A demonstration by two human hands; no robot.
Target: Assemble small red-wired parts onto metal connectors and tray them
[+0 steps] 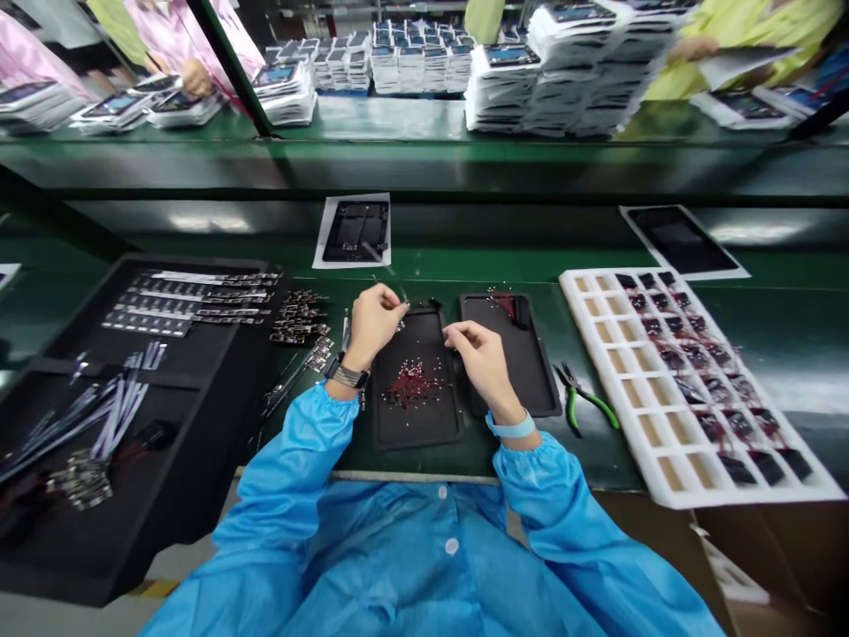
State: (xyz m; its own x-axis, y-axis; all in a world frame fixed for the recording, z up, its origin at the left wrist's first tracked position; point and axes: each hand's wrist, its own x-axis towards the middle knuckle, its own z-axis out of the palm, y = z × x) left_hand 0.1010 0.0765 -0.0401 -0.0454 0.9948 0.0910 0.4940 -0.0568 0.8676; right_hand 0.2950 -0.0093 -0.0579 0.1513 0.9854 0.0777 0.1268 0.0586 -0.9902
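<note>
My left hand point(377, 326) is pinched above the top left of a black tray point(415, 429). A thin flex cable point(401, 324) with small metallic parts shows at its fingertips. My right hand point(476, 347) is closed in a pinch between that tray and a second black tray point(514, 376); what its fingers hold, if anything, is too small to make out. A pile of short red wires point(411, 385) with pale ends lies in the left tray. In the right tray are a black part point(523, 311) and more red wires point(502, 303).
Green-handled pliers point(584, 400) lie right of the trays, before a white foam tray point(627, 420) of small black parts. Flex boards point(298, 318) lie by a large black bin point(218, 372). Tablet housings point(358, 232) lie ahead. Co-workers' hands point(195, 78) are beyond the shelf.
</note>
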